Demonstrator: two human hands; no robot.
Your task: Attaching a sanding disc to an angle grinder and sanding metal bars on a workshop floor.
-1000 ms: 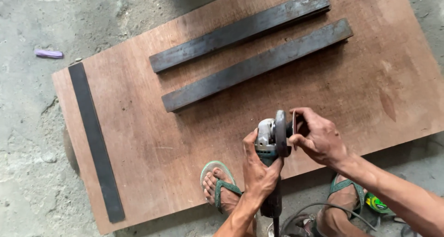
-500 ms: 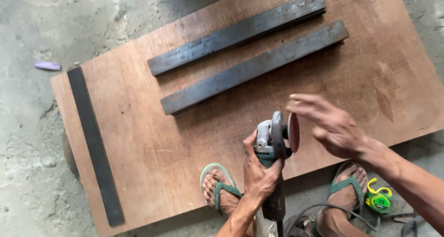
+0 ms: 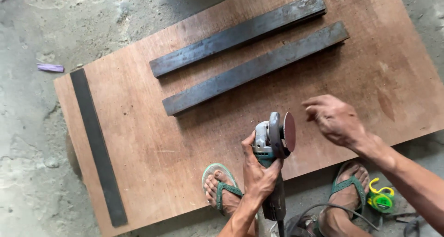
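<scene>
A plywood board [image 3: 152, 140] lies on a rough concrete floor [image 3: 27, 140], carrying three dark metal bars. The left hand [image 3: 259, 174] grips an angle grinder [image 3: 273, 144] upright at the board's near edge, fingers wrapped around its body. The right hand [image 3: 335, 119] hovers just beside the disc, fingers loosely spread, holding nothing.
</scene>
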